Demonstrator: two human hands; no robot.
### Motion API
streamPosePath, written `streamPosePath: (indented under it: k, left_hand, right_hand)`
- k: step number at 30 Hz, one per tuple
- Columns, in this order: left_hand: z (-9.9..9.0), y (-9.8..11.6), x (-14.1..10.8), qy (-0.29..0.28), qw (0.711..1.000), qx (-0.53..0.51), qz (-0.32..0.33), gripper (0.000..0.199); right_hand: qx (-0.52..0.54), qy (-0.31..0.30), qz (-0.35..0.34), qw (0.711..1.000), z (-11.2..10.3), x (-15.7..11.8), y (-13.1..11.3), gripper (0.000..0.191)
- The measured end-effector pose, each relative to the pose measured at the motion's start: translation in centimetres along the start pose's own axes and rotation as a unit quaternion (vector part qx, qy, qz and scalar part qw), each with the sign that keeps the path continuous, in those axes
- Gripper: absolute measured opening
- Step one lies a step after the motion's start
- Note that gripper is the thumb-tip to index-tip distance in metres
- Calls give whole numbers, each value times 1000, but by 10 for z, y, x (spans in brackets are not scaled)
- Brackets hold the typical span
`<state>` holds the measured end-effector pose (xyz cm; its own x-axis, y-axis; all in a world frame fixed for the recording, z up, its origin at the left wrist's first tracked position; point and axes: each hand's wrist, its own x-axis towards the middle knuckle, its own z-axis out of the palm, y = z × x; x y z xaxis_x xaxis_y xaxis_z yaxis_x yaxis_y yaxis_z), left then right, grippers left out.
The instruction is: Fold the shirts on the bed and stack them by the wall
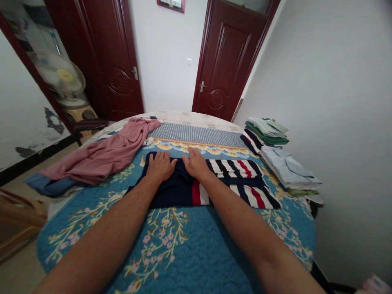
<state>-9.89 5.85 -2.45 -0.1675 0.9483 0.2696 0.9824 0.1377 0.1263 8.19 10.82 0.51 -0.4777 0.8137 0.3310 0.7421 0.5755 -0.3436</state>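
A navy garment (pixel 171 196) with white, black and red striped parts lies folded lengthwise across the middle of the table, its striped ends to the right. My left hand (pixel 161 166) rests flat on the far left part of the dark cloth, fingers spread. Close beside it, my right hand (pixel 195 163) lies on the cloth near where the stripes begin, fingers stretched forward and thumb pointing to the left hand. The two thumbs are almost touching. Neither hand grips the fabric as far as I can see. My forearms hide part of the garment's near side.
The table wears a blue floral quilted cover (pixel 196 245). Pink clothing (pixel 107 157) lies loosely at the left, over blue cloth. Folded clothes (pixel 266 132) are piled at the back right, with a pale folded shirt stack (pixel 288 167) nearer. A fan (pixel 63 75) stands beyond, left.
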Motion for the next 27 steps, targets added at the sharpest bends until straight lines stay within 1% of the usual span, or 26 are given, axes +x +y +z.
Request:
streamPosePath:
  k: [2,3,5,9,12,14,17,21,24,27]
  left_hand:
    - [0,-1,0,-8,1000,4,-1,74]
    - [1,-1,0,-15,1000,6,-3,73]
    - [0,-1,0,-28,1000,7,-11,71]
    - [-3,0,0,-39,999,1,-18,70]
    - [-6,2,-1,-39,998,-5,-39,73]
    - [-7,3,0,-43,998,-8,-53,76]
    - [-7,3,1,-48,997,-7,-65,80]
    - [-5,2,3,-51,996,4,-69,80]
    - [-3,0,6,-53,996,13,-68,80]
    - [-2,-2,8,-55,996,18,-66,80]
  right_hand:
    - [-5,-36,33,999,13,-1,-17,67]
    - [-12,-56,39,998,17,-4,-20,69]
    - [-27,-90,30,995,22,-15,-21,74]
    - [-48,-121,13,991,15,-33,-9,84]
    - [-48,-146,9,988,7,-37,3,87]
    - [-48,-151,15,987,3,-39,11,88]
    - [-61,-137,31,988,-2,-42,27,90]
    - [-79,-133,44,987,-12,-48,58,90]
    - [-91,-132,68,985,-25,-53,86,89]
    - [-116,-122,106,980,-42,-60,121,86]
